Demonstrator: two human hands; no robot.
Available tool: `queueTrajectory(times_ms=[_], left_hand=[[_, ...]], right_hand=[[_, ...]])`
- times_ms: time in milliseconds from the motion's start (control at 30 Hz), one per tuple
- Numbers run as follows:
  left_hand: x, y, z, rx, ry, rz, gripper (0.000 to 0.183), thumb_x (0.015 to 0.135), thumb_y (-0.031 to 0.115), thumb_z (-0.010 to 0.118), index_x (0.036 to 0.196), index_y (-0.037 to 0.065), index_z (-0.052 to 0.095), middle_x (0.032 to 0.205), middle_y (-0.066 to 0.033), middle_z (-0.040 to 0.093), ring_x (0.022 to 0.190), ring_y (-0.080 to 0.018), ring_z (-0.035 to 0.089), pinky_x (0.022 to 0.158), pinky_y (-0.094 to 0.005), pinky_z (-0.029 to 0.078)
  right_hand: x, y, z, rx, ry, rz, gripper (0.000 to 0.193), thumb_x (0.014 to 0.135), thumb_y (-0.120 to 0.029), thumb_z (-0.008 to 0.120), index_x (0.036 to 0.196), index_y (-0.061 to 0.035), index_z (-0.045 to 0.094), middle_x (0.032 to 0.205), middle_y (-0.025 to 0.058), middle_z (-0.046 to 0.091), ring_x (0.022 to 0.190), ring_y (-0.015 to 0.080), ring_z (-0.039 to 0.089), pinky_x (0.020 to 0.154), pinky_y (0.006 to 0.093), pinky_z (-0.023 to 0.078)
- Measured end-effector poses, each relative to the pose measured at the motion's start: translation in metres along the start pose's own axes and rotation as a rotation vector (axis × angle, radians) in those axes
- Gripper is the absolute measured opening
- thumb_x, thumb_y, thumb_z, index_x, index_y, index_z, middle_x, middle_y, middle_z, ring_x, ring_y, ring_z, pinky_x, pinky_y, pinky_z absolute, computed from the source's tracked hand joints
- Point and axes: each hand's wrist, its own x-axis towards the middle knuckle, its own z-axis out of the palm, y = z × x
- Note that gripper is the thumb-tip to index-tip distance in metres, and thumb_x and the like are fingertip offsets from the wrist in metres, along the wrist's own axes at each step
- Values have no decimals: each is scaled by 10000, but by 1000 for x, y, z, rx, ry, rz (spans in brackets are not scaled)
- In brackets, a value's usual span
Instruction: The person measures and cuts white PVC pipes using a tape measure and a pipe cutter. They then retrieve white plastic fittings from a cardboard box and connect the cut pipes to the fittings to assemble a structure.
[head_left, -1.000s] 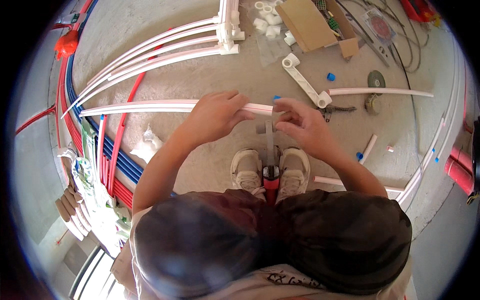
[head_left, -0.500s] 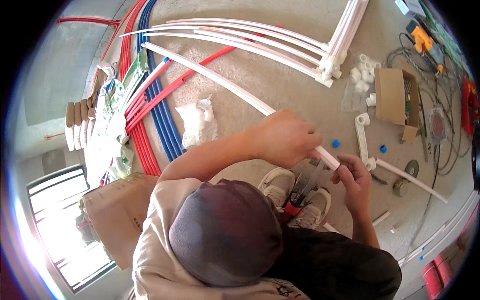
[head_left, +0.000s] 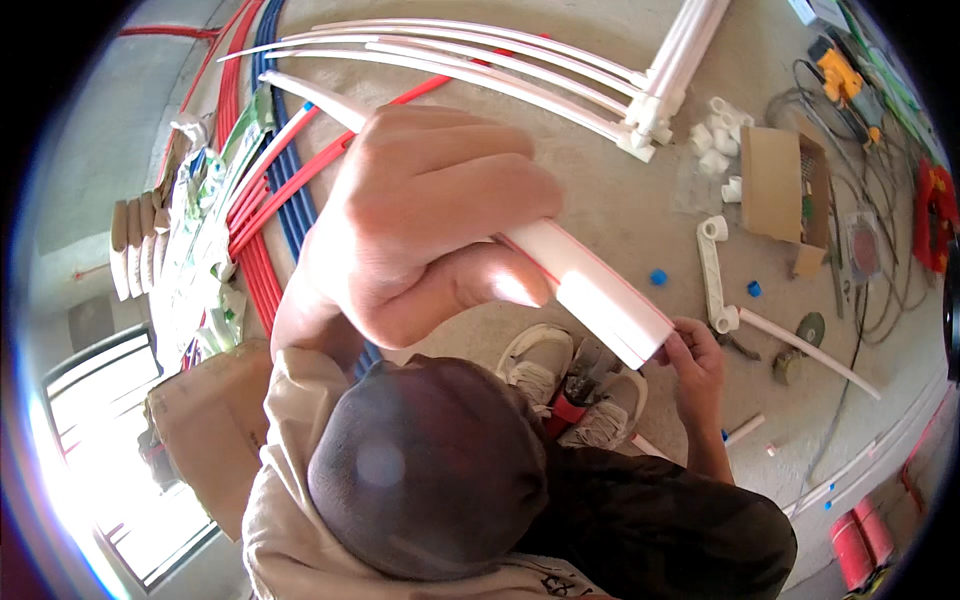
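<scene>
Floor: bare concrete floor (head_left: 600, 210) fills the centre and right of the frame.
Pipe bundles: red and blue pipes (head_left: 275, 190) run down the upper left; curved white pipes (head_left: 480, 60) sweep across the top to a joint of white fittings (head_left: 645, 125).
Cap: a dark cap (head_left: 430, 480) sits at lower centre, above the shoes (head_left: 575, 390).
Left hand: the left hand (head_left: 420, 220), large in the middle of the frame, is closed in a full fist around the white pipe.
White pipe: the white pipe (head_left: 600, 295), with a thin red stripe, runs from the upper left down to right of centre, raised off the floor; its cut end is just right of centre.
Right hand: the right hand (head_left: 695, 365), right of centre, has its fingertips pinched at the pipe's cut end; whether they hold something small there I cannot tell.
Cardboard box: an open cardboard box (head_left: 785, 190) lies at upper right, beside loose white elbows (head_left: 715, 150).
Cutter: a red-handled tool (head_left: 570, 400) stands between the shoes.
Blue caps: two small blue caps (head_left: 658, 277) lie on the floor right of centre.
</scene>
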Motion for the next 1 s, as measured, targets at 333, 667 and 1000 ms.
queueTrajectory(times_ms=[333,667,1000], left_hand=[[-21,-45,148,-81,-598,-316,286,926,286,672,863,13,614,773,-187,588,756,-423,592,681,-491,447],[-31,-58,168,-10,-652,-472,279,927,282,683,875,13,628,788,-187,609,765,-410,618,680,-479,468],[-55,-56,179,11,-642,-475,311,941,323,666,869,23,630,797,-201,633,799,-425,630,695,-499,480]], right_hand=[[-11,59,-67,-62,412,117,168,978,-135,631,1096,-16,636,791,25,621,677,85,571,598,244,462],[30,20,-92,-790,552,-308,272,952,-206,672,1114,7,624,995,190,675,921,343,650,798,432,517],[115,7,-63,-1187,174,-111,461,801,-227,783,1142,-19,553,1106,226,674,1054,414,644,903,492,508]])
